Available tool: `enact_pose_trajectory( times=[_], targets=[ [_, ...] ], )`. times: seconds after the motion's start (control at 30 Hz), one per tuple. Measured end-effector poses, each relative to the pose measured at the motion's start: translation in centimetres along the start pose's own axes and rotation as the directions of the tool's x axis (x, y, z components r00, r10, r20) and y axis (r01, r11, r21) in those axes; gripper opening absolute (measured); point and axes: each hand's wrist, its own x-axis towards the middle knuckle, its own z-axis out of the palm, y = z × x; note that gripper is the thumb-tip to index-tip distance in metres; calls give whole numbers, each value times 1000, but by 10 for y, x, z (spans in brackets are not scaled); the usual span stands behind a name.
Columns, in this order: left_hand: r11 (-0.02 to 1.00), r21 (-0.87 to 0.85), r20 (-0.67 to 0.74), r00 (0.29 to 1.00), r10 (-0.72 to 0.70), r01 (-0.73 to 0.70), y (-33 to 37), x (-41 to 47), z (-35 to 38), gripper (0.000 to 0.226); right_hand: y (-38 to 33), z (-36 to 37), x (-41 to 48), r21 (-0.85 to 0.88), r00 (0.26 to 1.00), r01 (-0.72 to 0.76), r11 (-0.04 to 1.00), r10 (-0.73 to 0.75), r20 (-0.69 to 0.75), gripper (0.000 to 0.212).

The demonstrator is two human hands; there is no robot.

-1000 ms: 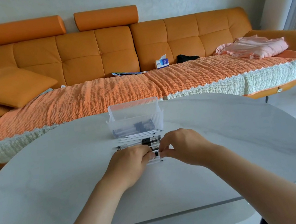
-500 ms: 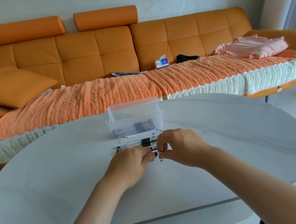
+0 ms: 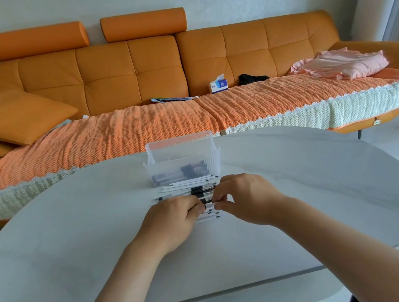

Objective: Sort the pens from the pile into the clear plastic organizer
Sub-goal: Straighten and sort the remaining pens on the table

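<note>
The clear plastic organizer (image 3: 210,159), a ribbed rectangular box, stands on the pale grey oval bench (image 3: 76,235) directly behind the pile of thin white and black pens (image 3: 191,187), almost touching its far edge. I judge this closeness is on purpose, so that each pen needs only a short lift over the low front wall. Some dark pens (image 3: 181,173) already lie inside, on the bottom. The pens of the pile lie roughly side by side, crosswise to the person, which makes it easy to take one from the near edge without disturbing the others.

Both hands meet at this near edge. The left hand (image 3: 175,220) lies knuckles up, its fingers curled down onto one white pen with a black band (image 3: 209,204); its fingertips are hidden, so how firm the hold is I cannot tell. The right hand (image 3: 248,200) pinches the other end of the same pen between thumb and forefinger, the other fingers bent loosely above the pile. The two forearms come in from below and converge, wrists low and close to the bench. The sorting seems to be somewhere in the middle, because many pens are not yet in the organizer.
</note>
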Motion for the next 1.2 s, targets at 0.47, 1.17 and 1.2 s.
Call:
enact_pose_trajectory(
  times=[0.47, 1.17, 1.2],
  targets=[
    [938, 161, -294, 922, -250, 306, -46, -13, -31, 12, 20, -4, 0, -40, 982, -183, 982, 184, 32, 13],
    [998, 48, -68, 997, 42, -39, -10, -6, 0, 16, 29, -8, -1, 56, 970, -241, 969, 239, 37, 20],
    [998, 53, -51, 998, 41, -38, -10, -7, 1, 15, 32, -7, 0, 51, 962, -271, 961, 269, 46, 19]
  ],
)
